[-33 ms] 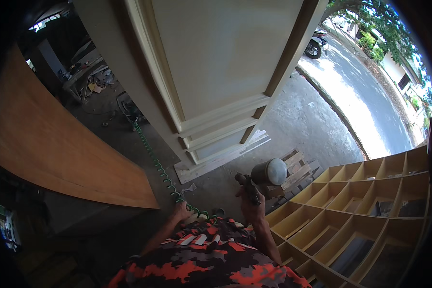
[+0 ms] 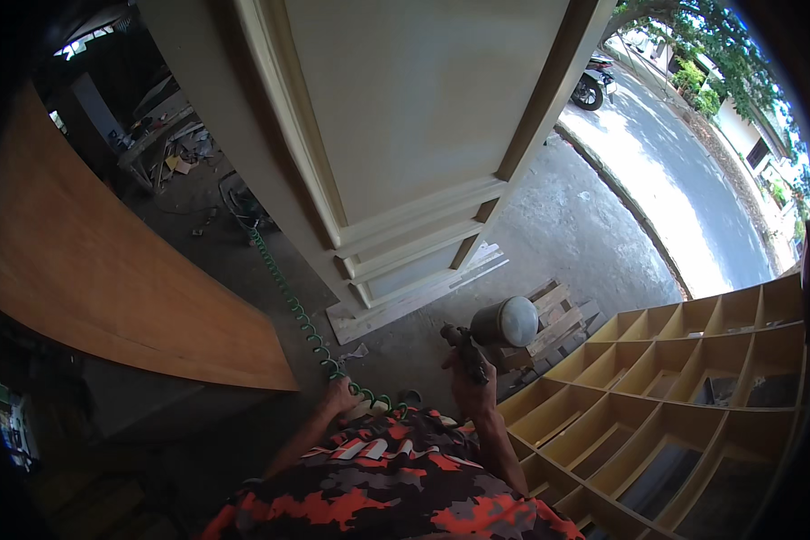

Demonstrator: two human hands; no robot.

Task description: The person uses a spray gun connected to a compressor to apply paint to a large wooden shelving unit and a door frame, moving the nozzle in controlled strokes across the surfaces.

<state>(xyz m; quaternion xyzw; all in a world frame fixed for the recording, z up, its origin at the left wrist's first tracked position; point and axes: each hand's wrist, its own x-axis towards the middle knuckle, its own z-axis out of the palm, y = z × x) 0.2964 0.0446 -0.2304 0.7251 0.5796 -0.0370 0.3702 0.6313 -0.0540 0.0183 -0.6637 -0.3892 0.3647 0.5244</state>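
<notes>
In my right hand (image 2: 473,389) is a spray gun (image 2: 464,345), its handle wrapped by my fingers. A round metal cup (image 2: 504,322) with a pale lid sits at the gun's right side. My left hand (image 2: 339,397) is closed around a green coiled air hose (image 2: 310,335), which runs off to a dark machine (image 2: 239,200) on the floor at the far left. Beyond both hands stands a tall cream door-like panel (image 2: 414,117) with raised mouldings. Its lower end rests on or near pale boards (image 2: 351,326). The gun is apart from the panel.
At left a large orange-brown wooden panel (image 2: 126,261) reaches close to my left arm. A yellowish compartmented wooden frame (image 2: 666,360) fills the right side. Wood pieces (image 2: 553,315) lie beyond the cup. Farther off are a cluttered bench (image 2: 175,153), a motorcycle (image 2: 592,85) and a sunlit road (image 2: 693,180).
</notes>
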